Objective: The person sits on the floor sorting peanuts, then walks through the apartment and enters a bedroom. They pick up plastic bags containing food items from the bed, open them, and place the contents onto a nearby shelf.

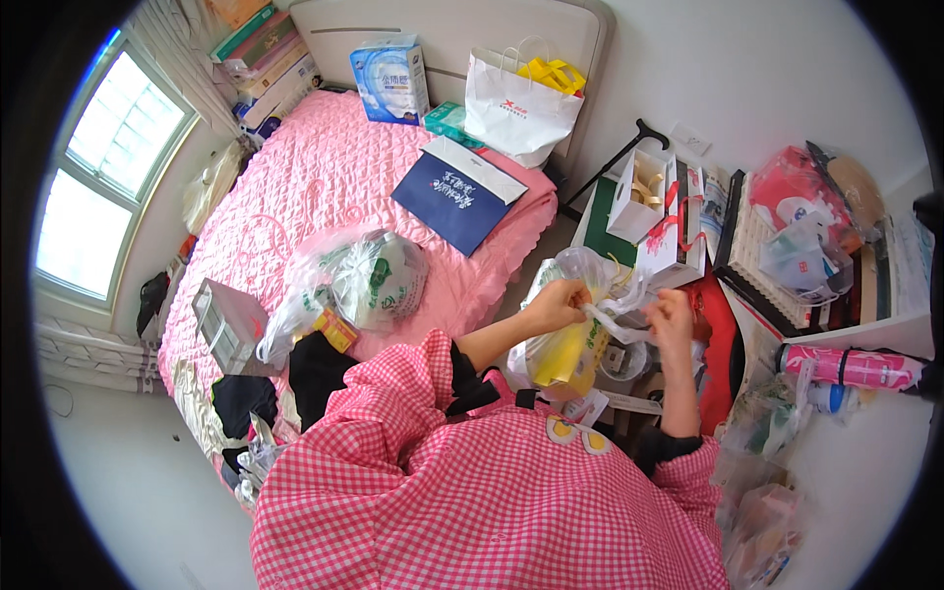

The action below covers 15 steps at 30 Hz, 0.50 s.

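Observation:
My left hand (562, 304) pinches the gathered neck of a translucent plastic bag (549, 354), which has green print and holds a yellow item. My right hand (670, 316) is raised just right of the bag's white handles (623, 310); its fingers are bent and somewhat blurred, and whether they grip a handle I cannot tell. Below the handles lies a small clear container (625, 360). White boxes with a red ribbon (671, 243) stand just beyond the bag.
A bed with a pink quilt (295, 162) lies to the left, bearing filled plastic bags (380, 276), a blue paper bag (453, 203) and a white shopping bag (516, 103). A black walking stick (616, 162) leans by the wall. Bags hang beside the shelf (870, 328) at right.

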Motion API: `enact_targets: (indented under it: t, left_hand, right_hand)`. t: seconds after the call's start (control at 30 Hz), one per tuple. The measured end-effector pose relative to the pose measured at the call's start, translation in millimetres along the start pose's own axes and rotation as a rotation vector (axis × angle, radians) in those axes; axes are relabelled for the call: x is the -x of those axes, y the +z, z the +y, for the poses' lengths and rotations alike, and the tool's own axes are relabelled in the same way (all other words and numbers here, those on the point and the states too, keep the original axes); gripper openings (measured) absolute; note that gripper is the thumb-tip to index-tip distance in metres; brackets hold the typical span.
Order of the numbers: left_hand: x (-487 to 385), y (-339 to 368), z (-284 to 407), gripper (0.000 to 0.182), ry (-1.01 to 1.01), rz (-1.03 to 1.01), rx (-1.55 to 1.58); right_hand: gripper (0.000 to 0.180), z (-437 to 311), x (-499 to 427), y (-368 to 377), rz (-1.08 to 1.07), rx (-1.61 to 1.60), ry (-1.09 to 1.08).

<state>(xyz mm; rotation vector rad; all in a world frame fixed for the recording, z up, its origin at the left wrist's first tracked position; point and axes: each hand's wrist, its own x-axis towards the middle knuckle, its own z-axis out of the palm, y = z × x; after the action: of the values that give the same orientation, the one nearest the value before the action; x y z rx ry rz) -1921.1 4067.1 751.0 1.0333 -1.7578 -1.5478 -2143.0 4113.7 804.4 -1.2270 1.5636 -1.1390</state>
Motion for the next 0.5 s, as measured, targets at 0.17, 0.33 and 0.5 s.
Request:
enact_targets:
  t: [0.17,0.33,0.5]
  left_hand:
    - [12.2,-5.8,-13.6,0.016,-0.062,0.069,0.031]
    - [23.7,-27.7,-24.8,0.014,-0.079,0.240,-0.029]
    - [21.0,-76.3,-37.0,0.013,-0.048,0.385,-0.215]
  right_hand:
    - [0.021,49.3,-3.9,52.7,-0.277,0.006,-0.135]
    - [0.014,25.9,-24.5,96.0,-0.485,0.133,-0.292]
    - [0.010,27.5,-69.0,152.8,-0.642,0.246,-0.271]
